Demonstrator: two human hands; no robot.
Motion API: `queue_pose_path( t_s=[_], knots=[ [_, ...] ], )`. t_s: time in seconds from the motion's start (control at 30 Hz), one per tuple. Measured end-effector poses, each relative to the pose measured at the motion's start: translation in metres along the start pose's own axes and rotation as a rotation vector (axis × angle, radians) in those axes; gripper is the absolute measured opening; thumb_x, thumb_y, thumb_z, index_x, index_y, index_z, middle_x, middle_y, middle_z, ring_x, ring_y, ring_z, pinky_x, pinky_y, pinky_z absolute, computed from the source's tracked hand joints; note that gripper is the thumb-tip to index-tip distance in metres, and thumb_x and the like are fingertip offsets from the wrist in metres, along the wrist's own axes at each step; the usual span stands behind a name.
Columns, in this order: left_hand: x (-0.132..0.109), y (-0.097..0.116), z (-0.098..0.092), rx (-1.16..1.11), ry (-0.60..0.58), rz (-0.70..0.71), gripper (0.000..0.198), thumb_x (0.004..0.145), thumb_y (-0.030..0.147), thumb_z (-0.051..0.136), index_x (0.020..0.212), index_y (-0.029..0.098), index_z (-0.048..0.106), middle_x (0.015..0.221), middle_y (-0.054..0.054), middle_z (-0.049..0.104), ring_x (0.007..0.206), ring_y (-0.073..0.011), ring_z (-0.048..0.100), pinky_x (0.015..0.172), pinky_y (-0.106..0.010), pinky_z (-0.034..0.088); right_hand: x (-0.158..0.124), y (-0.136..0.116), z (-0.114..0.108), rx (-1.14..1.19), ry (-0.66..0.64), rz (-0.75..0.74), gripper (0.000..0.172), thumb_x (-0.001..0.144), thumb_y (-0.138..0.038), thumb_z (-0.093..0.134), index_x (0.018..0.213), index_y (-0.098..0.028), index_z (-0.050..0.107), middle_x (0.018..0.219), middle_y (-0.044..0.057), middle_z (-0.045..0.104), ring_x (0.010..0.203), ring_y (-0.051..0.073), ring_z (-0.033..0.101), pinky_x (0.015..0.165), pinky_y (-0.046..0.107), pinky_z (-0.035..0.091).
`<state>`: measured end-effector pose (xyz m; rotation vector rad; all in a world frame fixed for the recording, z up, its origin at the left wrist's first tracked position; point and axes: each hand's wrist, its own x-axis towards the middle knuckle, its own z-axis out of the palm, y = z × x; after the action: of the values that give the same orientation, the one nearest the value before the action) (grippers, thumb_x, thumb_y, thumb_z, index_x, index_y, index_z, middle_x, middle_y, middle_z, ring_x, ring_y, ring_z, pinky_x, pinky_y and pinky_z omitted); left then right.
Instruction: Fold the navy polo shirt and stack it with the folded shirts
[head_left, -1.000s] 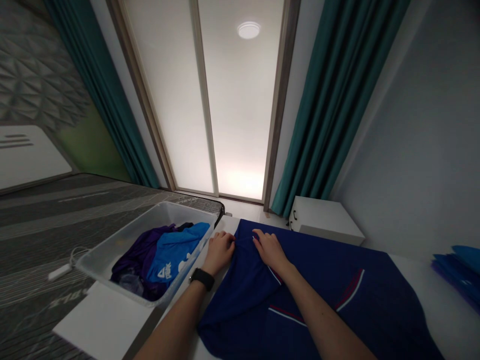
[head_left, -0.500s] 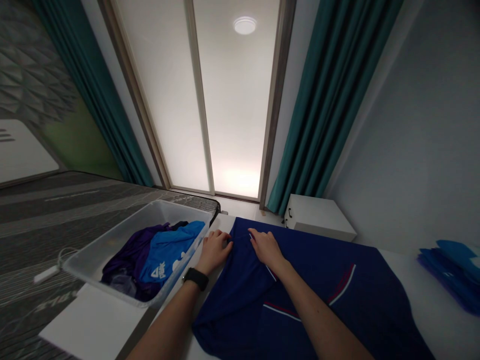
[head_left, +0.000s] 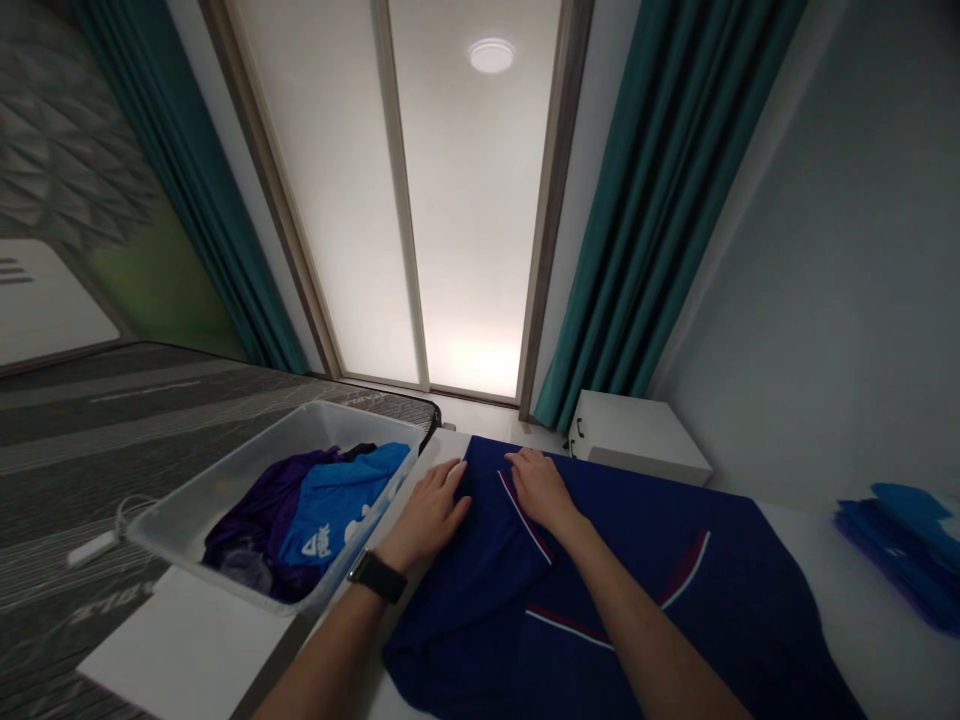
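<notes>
**Both hands flat on a navy shirt**

A navy shirt (head_left: 660, 590) lies spread on the white tabletop (head_left: 862, 610), under and to the right of both hands. The left hand (head_left: 431, 515) rests palm down on the shirt's left edge, fingers open and together, gripping nothing. A dark watch (head_left: 377, 577) sits on its wrist. The right hand (head_left: 541, 490) lies just beside it, also open and flat on the cloth, fingers pointing away from the person. A red-and-white stripe on the shirt runs between the two hands.

Just left of the left hand stands a clear bin (head_left: 187, 510) holding a bright blue top (head_left: 330, 510) and a purple garment (head_left: 255, 510). Beyond the right hand sits a white cabinet (head_left: 637, 440). Well to its right, a stack of blue folded clothes (head_left: 900, 550) lies on the tabletop. The bin rests partly on a bed (head_left: 112, 420), farther left.
</notes>
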<state>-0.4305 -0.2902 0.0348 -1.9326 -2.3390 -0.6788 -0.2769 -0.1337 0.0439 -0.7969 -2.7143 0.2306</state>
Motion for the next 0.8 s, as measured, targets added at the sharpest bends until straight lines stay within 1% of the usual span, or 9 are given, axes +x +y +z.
queue_pose_path(
  t_s=[0.07, 0.13, 0.2, 0.3, 0.47, 0.6, 0.7, 0.8],
  knots=[
    [-0.007, 0.009, 0.003, 0.046, -0.081, 0.044, 0.057, 0.095, 0.040, 0.043, 0.146, 0.017, 0.034, 0.153, -0.012, 0.035, 0.140, -0.0259, 0.032, 0.112, -0.043, 0.031, -0.003, -0.011, 0.006, 0.029, -0.025, -0.129, 0.042, 0.097, -0.022, 0.030, 0.134, -0.017, 0.051, 0.133, 0.011, 0.056, 0.124, 0.022, 0.047, 0.100, 0.036, 0.037],
    [-0.014, 0.016, 0.008, 0.100, -0.154, 0.061, 0.060, 0.096, 0.044, 0.039, 0.148, 0.017, 0.030, 0.156, -0.012, 0.028, 0.143, -0.0255, 0.027, 0.114, -0.044, 0.028, -0.007, -0.019, 0.014, 0.042, -0.081, -0.220, 0.047, 0.098, -0.028, 0.029, 0.142, -0.016, 0.042, 0.147, 0.010, 0.044, 0.136, 0.022, 0.035, 0.108, 0.040, 0.031],
    [-0.020, 0.019, 0.012, 0.146, -0.206, 0.061, 0.061, 0.097, 0.046, 0.036, 0.149, 0.015, 0.029, 0.157, -0.012, 0.025, 0.144, -0.0254, 0.025, 0.116, -0.045, 0.026, -0.011, -0.022, 0.023, 0.036, -0.161, -0.255, 0.053, 0.099, -0.034, 0.028, 0.147, -0.016, 0.034, 0.155, 0.008, 0.030, 0.143, 0.022, 0.022, 0.115, 0.043, 0.022],
    [-0.028, 0.018, 0.015, 0.182, -0.235, 0.051, 0.063, 0.098, 0.050, 0.031, 0.149, 0.013, 0.030, 0.156, -0.013, 0.026, 0.144, -0.0257, 0.024, 0.117, -0.047, 0.024, -0.014, -0.020, 0.032, 0.027, -0.233, -0.256, 0.058, 0.099, -0.041, 0.024, 0.150, -0.015, 0.027, 0.158, 0.007, 0.019, 0.146, 0.021, 0.012, 0.117, 0.045, 0.015],
    [-0.033, 0.015, 0.012, 0.190, -0.239, 0.055, 0.067, 0.097, 0.056, 0.026, 0.150, 0.014, 0.029, 0.156, -0.010, 0.025, 0.145, -0.0248, 0.021, 0.118, -0.047, 0.021, -0.015, -0.017, 0.034, 0.025, -0.246, -0.253, 0.060, 0.099, -0.046, 0.022, 0.151, -0.016, 0.025, 0.159, 0.007, 0.013, 0.146, 0.020, 0.009, 0.118, 0.046, 0.011],
    [-0.033, 0.017, 0.012, 0.193, -0.238, 0.042, 0.066, 0.097, 0.055, 0.028, 0.150, 0.015, 0.029, 0.156, -0.009, 0.024, 0.145, -0.0245, 0.021, 0.118, -0.048, 0.019, -0.014, -0.021, 0.029, 0.038, -0.266, -0.240, 0.061, 0.099, -0.046, 0.023, 0.151, -0.016, 0.025, 0.159, 0.007, 0.013, 0.146, 0.020, 0.009, 0.118, 0.046, 0.011],
    [-0.033, 0.016, 0.013, 0.188, -0.239, 0.034, 0.063, 0.098, 0.052, 0.029, 0.150, 0.016, 0.029, 0.157, -0.009, 0.023, 0.145, -0.0238, 0.021, 0.118, -0.047, 0.018, -0.018, -0.022, 0.018, 0.052, -0.248, -0.218, 0.060, 0.099, -0.045, 0.024, 0.151, -0.016, 0.025, 0.159, 0.007, 0.014, 0.146, 0.020, 0.009, 0.118, 0.046, 0.013],
    [-0.034, 0.012, 0.012, 0.166, -0.244, 0.040, 0.058, 0.099, 0.046, 0.028, 0.150, 0.019, 0.027, 0.157, -0.008, 0.024, 0.145, -0.0220, 0.021, 0.118, -0.046, 0.018, -0.035, -0.016, -0.001, 0.050, -0.210, -0.193, 0.059, 0.099, -0.045, 0.023, 0.151, -0.016, 0.024, 0.158, 0.008, 0.016, 0.146, 0.019, 0.011, 0.118, 0.045, 0.011]
  ],
)
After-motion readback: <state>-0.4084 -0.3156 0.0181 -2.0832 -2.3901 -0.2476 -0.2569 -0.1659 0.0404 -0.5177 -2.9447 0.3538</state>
